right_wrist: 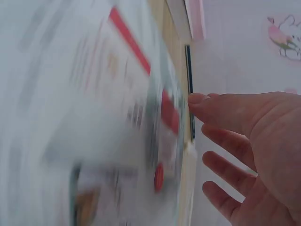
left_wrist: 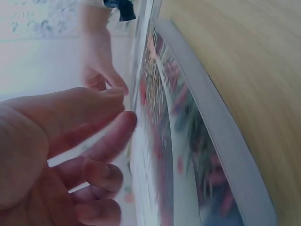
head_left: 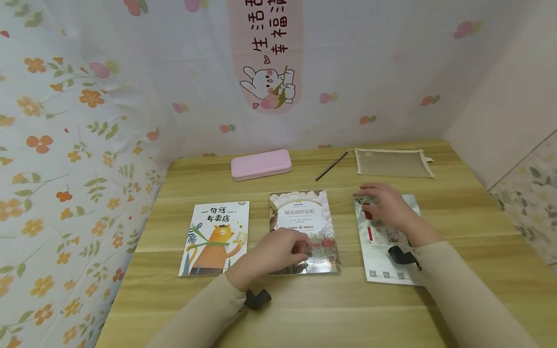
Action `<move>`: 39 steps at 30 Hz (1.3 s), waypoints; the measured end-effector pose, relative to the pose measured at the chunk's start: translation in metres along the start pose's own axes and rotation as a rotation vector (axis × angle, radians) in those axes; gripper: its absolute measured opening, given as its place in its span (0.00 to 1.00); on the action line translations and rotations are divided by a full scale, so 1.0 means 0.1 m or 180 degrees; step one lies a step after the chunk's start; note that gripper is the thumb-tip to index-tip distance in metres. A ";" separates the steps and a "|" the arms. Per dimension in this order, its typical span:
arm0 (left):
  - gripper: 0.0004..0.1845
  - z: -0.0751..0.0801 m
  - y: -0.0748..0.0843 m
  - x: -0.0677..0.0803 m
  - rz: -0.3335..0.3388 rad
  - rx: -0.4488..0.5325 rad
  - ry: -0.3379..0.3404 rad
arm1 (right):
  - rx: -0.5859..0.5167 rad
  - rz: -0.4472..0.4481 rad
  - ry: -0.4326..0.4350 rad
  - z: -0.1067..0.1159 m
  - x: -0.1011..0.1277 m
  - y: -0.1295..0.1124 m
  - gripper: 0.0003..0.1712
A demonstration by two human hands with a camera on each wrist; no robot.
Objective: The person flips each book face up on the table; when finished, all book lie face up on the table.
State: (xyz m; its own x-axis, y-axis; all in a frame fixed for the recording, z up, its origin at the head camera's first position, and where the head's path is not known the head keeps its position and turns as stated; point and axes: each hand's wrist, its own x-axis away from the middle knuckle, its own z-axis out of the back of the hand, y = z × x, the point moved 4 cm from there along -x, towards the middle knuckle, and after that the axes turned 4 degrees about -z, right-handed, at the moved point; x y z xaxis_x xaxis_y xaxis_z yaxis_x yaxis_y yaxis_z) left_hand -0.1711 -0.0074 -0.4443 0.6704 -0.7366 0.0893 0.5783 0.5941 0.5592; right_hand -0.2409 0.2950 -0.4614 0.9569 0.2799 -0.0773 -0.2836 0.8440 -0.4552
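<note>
Three books lie side by side on the wooden table. Over the lower part of the middle book (head_left: 300,212), which has a floral cover, is my left hand (head_left: 274,251); in the left wrist view its loosely bent fingers (left_wrist: 106,146) hold nothing. My right hand (head_left: 387,205) hovers at the far end of the pale green book (head_left: 378,256) on the right, covering part of it. Its thumb and fingers (right_wrist: 228,141) are spread with nothing between them in the right wrist view. At the left lies a white book (head_left: 213,241) with an orange cartoon animal.
Along the back of the table (head_left: 304,309) lie a pink pencil case (head_left: 261,164), a dark pencil (head_left: 332,165) set at a slant, and a mesh zip pouch (head_left: 391,163). Patterned cloth (head_left: 196,72) hangs behind the table and at its left side.
</note>
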 end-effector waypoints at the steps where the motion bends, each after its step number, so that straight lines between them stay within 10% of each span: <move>1: 0.08 -0.01 0.04 -0.04 -0.0047 -0.0047 -0.0004 | 0.0015 0.0002 0.0028 0.02 0.02 0.05 0.22; 8: 0.07 -0.14 0.24 -0.34 -0.0365 -0.0213 -0.0045 | -0.0025 -0.0065 0.0141 0.17 0.22 0.49 0.21; 22: 0.17 -0.36 0.46 -0.74 -0.0153 -0.0188 -0.0316 | -0.0203 -0.0300 0.0076 0.40 0.57 1.17 0.18; 39: 0.20 -0.67 0.79 -0.90 -0.0257 -0.1161 -0.0347 | -0.0349 0.0574 0.0177 0.43 0.64 1.32 0.24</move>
State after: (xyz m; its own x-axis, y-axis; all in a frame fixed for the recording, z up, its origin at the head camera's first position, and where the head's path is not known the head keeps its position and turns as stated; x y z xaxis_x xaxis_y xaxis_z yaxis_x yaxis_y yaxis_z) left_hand -0.1546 0.1271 -0.4629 0.5741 -0.8040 0.1549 0.7676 0.5943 0.2400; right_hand -0.2198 0.4438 -0.4884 0.8941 0.3936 -0.2138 -0.4451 0.7269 -0.5230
